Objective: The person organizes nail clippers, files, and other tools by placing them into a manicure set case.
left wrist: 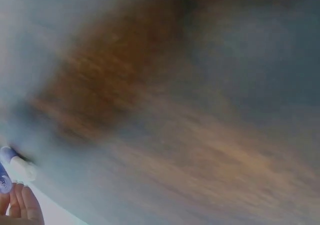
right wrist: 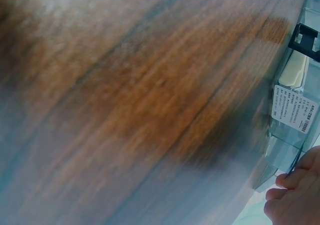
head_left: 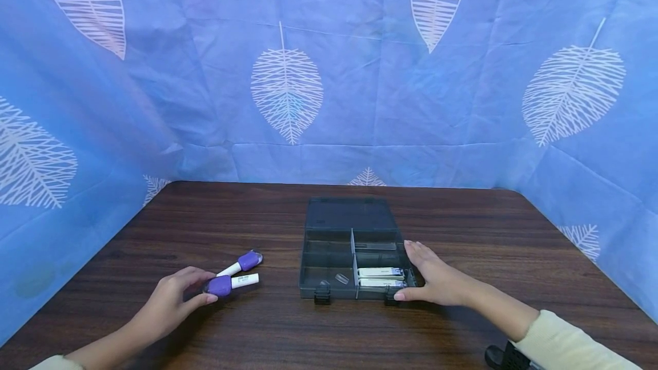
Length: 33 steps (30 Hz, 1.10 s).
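My left hand (head_left: 177, 301) pinches a small purple bottle with a white cap (head_left: 220, 285) between thumb and fingers, at the left of the table. A second purple bottle (head_left: 250, 260) lies just behind it, its white cap partly hidden. An open dark transparent plastic case (head_left: 329, 253) sits in the middle, its lid (head_left: 349, 213) laid back. My right hand (head_left: 437, 278) holds the case's right front corner, thumb by the front latch and fingers along the side. In the front right compartment lie two slim white packs (head_left: 380, 272) with printed labels; a barcode label (right wrist: 294, 109) shows in the right wrist view.
A loose clear plastic piece (head_left: 341, 278) lies in the case's left front compartment. Two black latches, one being the left latch (head_left: 322, 294), stick out in front. A black object (head_left: 506, 357) stands by the right sleeve. Blue leaf-patterned cloth (head_left: 349, 90) hangs behind the wooden table (head_left: 231, 204).
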Each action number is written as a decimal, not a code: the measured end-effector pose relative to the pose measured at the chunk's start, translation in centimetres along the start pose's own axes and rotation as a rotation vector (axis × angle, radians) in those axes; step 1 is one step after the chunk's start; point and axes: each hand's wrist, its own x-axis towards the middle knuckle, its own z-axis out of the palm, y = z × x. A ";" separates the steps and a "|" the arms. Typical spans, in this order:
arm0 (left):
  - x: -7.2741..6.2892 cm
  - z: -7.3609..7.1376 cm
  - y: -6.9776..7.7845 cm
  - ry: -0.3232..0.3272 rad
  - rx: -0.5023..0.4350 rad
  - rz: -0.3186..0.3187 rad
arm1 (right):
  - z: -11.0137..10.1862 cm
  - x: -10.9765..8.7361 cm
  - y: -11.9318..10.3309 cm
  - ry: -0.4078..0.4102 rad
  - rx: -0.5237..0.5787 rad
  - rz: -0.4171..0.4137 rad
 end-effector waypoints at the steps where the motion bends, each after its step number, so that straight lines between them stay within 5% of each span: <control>1: 0.1 0.0 0.1 0.005 -0.006 0.001 | 0.0 0.0 0.0 -0.001 0.001 0.000; 17: 2.2 1.1 1.8 0.079 -0.093 0.042 | -0.2 0.0 -0.1 -0.009 0.004 0.005; 33: 4.4 2.5 3.7 0.140 -0.193 0.161 | 0.1 0.0 0.2 0.003 -0.005 -0.002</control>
